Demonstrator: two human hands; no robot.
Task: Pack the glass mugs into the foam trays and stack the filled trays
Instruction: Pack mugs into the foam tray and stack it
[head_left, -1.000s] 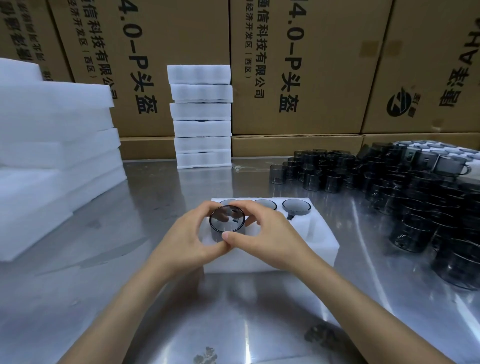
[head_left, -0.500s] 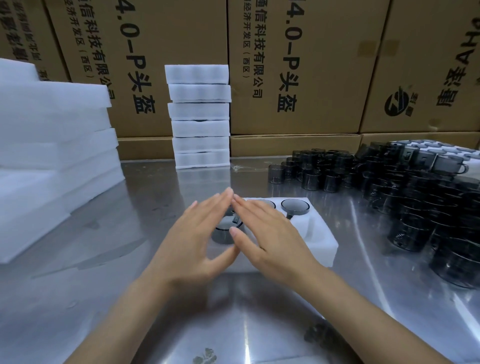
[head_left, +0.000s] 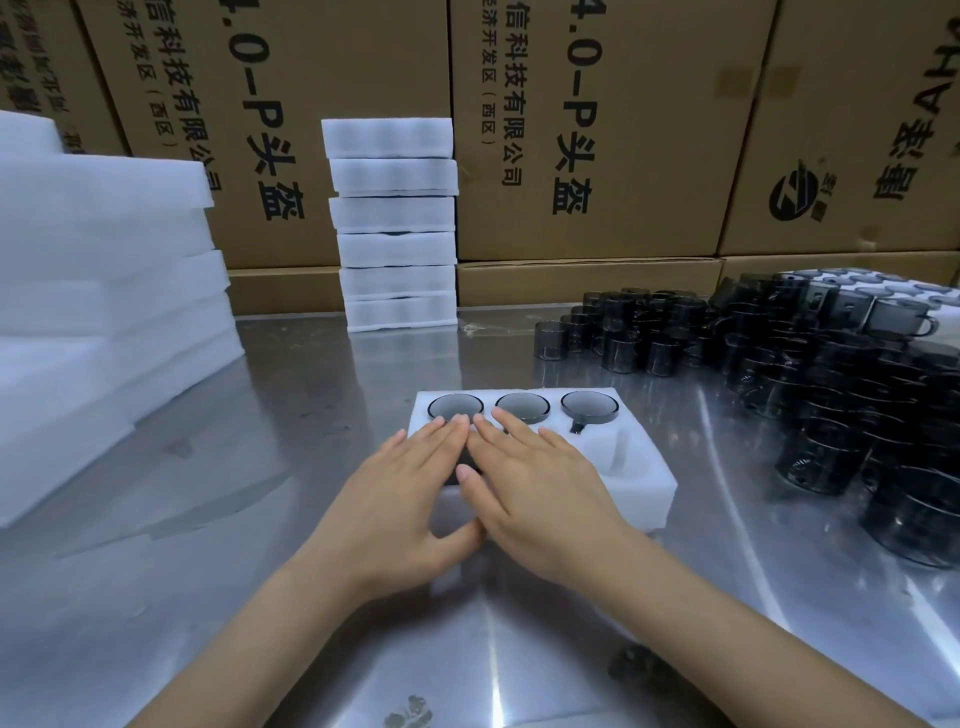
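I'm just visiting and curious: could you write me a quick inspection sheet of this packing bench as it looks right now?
Surface: shiny metal table, reflective.
Job's things: foam tray with three mugs seated in its far row, near-right pocket empty; loose dark glass mugs heaped at right; stack of trays behind.
Clutter: foam slabs piled at left.
Hands: left hand and right hand lie flat, pressing on the tray's near-left part.
Cables: nothing seen.
Surroundings: printed cardboard boxes along the back.
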